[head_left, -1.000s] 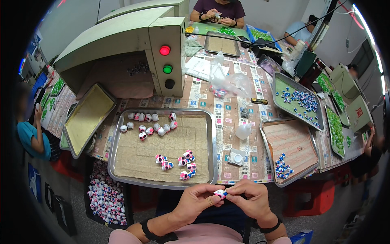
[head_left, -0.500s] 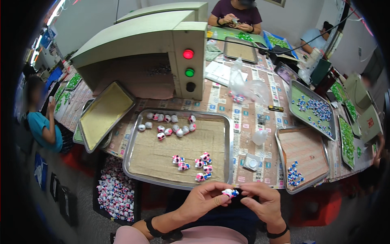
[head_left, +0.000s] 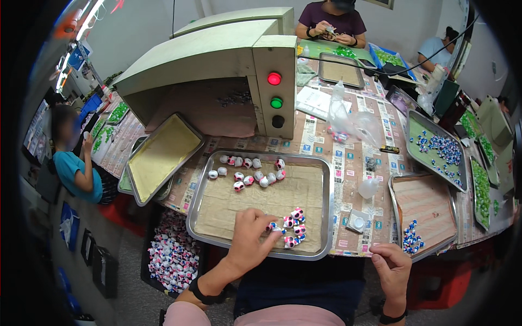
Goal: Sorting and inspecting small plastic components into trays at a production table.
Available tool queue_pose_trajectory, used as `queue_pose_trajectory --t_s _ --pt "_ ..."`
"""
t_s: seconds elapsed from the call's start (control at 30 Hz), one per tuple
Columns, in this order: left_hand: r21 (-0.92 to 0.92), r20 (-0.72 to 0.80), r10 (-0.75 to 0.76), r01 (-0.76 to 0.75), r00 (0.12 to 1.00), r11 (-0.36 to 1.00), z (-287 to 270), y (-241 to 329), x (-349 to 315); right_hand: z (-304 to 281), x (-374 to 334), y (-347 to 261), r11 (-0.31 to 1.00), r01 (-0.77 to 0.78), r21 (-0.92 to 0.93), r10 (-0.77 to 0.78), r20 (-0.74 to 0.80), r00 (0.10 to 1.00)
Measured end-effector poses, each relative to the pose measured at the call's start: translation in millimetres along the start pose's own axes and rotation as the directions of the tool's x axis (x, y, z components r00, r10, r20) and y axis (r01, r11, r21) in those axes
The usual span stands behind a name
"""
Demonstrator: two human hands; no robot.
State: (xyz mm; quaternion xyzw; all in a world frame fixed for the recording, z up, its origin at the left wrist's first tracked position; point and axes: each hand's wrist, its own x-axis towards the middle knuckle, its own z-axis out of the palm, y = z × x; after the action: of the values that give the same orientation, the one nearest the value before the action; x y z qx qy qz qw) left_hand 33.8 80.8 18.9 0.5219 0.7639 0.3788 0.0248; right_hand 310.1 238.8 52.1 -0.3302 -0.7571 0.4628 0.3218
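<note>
My left hand reaches over the near part of a metal tray lined with brown cloth. Its thumb and forefinger are closed round a small white, pink and blue figurine. The palm hides part of the lining. Just right of the fingertips stand several similar figurines with blue parts. Toward the tray's far side lie several white and pink heads. Off the tray, near the table's front edge, my right hand hovers with loosely bent fingers, thumb slightly apart, nothing visible in them.
A beige machine with red and green lights stands behind the tray. To the right, one tray holds small blue pieces. A box of figurines sits low at left. A glue-like bottle stands on the table. Co-workers sit around.
My left hand has moved forward from the tray's near edge to over the figurines, carrying one. My right hand has drawn away to the right. The view has shifted slightly.
</note>
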Motion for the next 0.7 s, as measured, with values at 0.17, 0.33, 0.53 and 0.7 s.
queue_pose_trajectory --t_s 0.17,0.33,0.53,0.7 --pt "0.335 -0.184 0.078 -0.012 0.980 0.942 -31 -66 35 -17 -4 2 0.998 -0.064 0.003 0.064 -0.074 0.995" --pt "0.471 -0.042 -0.046 0.060 0.998 0.880 -47 -120 49 -30 -7 9 0.997 -0.080 -0.020 0.077 -0.124 0.989" --pt "0.455 0.050 0.040 -0.059 0.998 0.888 -26 -118 67 -46 -14 23 0.994 -0.049 -0.093 0.030 -0.197 0.980" --pt "0.415 0.073 0.179 -0.193 0.981 0.889 -28 -112 72 -71 -10 39 0.975 -0.094 -0.201 0.036 -0.277 0.960"
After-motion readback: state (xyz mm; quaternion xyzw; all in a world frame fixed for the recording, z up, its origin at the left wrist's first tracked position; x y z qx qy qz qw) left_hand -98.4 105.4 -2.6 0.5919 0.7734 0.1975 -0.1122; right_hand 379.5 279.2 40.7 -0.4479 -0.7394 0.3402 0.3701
